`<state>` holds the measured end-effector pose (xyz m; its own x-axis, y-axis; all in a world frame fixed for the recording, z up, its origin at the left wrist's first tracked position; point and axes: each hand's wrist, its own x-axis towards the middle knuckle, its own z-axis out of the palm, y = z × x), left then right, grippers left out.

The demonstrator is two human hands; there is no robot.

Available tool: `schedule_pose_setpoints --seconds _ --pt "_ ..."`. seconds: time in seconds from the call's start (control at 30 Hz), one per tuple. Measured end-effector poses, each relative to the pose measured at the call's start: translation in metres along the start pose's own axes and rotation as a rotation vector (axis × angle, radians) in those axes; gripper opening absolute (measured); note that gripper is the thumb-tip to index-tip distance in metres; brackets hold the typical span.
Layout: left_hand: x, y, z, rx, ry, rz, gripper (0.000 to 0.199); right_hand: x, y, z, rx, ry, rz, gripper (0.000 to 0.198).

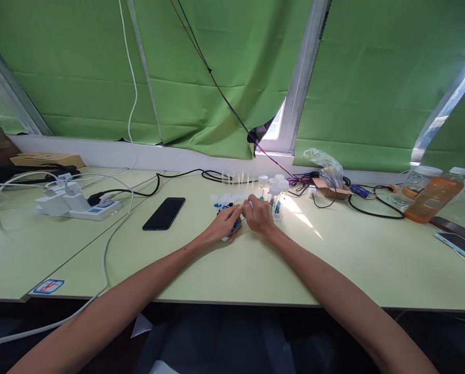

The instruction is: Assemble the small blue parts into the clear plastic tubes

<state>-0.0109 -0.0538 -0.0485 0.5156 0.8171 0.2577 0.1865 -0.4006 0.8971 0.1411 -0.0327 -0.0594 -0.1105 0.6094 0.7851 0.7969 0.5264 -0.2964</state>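
Observation:
My left hand [225, 222] is closed around a small blue-and-white item [235, 226], mostly covered by the fingers. My right hand [259, 214] meets it just to the right, its fingers pinched together; what they hold, if anything, is hidden. Right behind the right hand stand several clear vials [277, 208] with white caps, some with small blue or green parts inside. More white caps [225, 198] and small blue pieces [217, 205] lie beyond the left hand. Thin pale upright sticks [238, 178] show behind them.
A black phone [164, 213] lies left of my hands. Further left, a white power strip [96, 210] carries chargers and cables. At the right are an orange bottle [431, 200], a small cardboard box [329, 188] with a plastic bag [326, 166], and another phone [460, 246].

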Motion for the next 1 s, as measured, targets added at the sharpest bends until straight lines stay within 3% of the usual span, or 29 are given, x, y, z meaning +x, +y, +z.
schedule_pose_setpoints --seconds 0.47,0.63,1.0 --pt "-0.001 0.003 0.001 -0.015 0.049 0.006 0.045 -0.001 -0.008 -0.003 0.038 0.073 0.062 0.023" --pt "0.0 0.004 0.003 -0.102 0.077 0.014 0.044 -0.002 -0.01 -0.003 0.113 0.107 0.084 0.032" --pt "0.01 -0.001 -0.001 -0.254 0.253 0.006 0.04 -0.005 -0.015 -0.002 0.21 0.091 0.147 0.045"
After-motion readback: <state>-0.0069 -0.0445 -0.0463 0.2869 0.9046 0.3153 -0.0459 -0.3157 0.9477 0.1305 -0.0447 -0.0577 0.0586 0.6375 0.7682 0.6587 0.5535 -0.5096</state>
